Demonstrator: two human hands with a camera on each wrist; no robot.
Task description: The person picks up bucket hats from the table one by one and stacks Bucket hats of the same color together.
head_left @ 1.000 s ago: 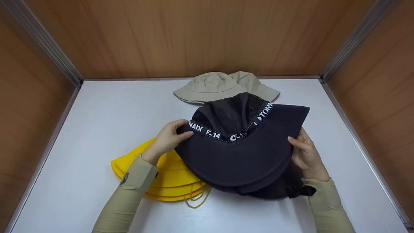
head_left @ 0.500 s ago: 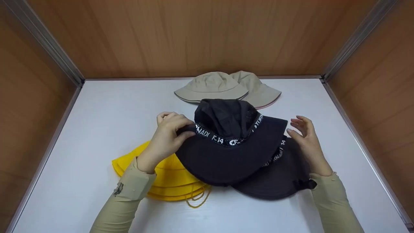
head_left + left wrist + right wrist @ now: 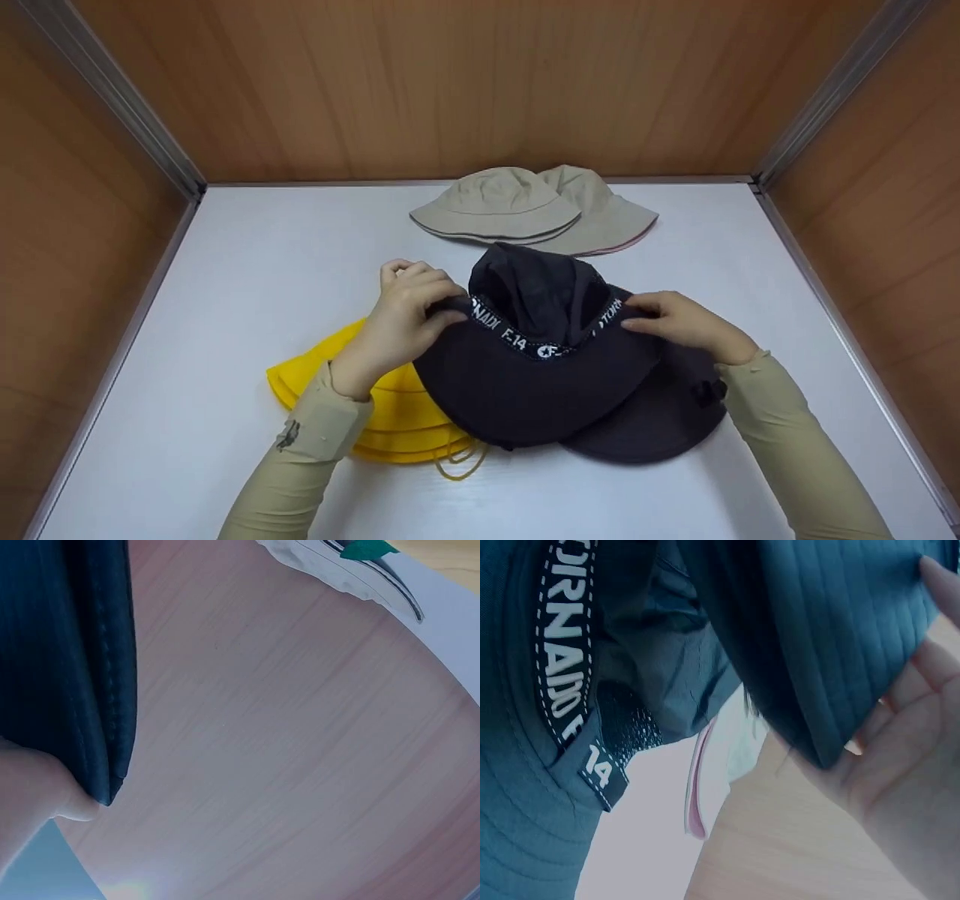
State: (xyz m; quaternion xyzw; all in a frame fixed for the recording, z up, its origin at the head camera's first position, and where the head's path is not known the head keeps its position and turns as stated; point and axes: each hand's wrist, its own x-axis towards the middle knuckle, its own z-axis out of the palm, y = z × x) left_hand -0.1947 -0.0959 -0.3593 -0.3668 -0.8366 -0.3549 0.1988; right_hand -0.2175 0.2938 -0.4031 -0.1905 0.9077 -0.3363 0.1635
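A dark sun hat (image 3: 532,397) with a wide brim and a white-lettered band inside hangs over the table, its inner side toward me. My left hand (image 3: 401,319) pinches the brim by its left end; in the left wrist view the thumb lies against the dark folded cloth (image 3: 60,667). On the other side my right hand (image 3: 682,326) pinches the hat near its right end, and the right wrist view shows the stitched brim (image 3: 840,652) within those fingers. Partly covered by it, a second dark hat (image 3: 645,424) lies to the lower right.
Several yellow hats (image 3: 405,409), stacked with a cord hanging out, lie left of the dark hats, partly behind my left arm. Beige bucket hats (image 3: 495,202) overlap near the back wall (image 3: 480,90). Wooden walls enclose the white table (image 3: 247,255) at the back and both sides.
My right hand let go of the lower dark hat, which dropped back to the right, then took hold of the upper hat's right end. That hat tilted and lowered slightly.
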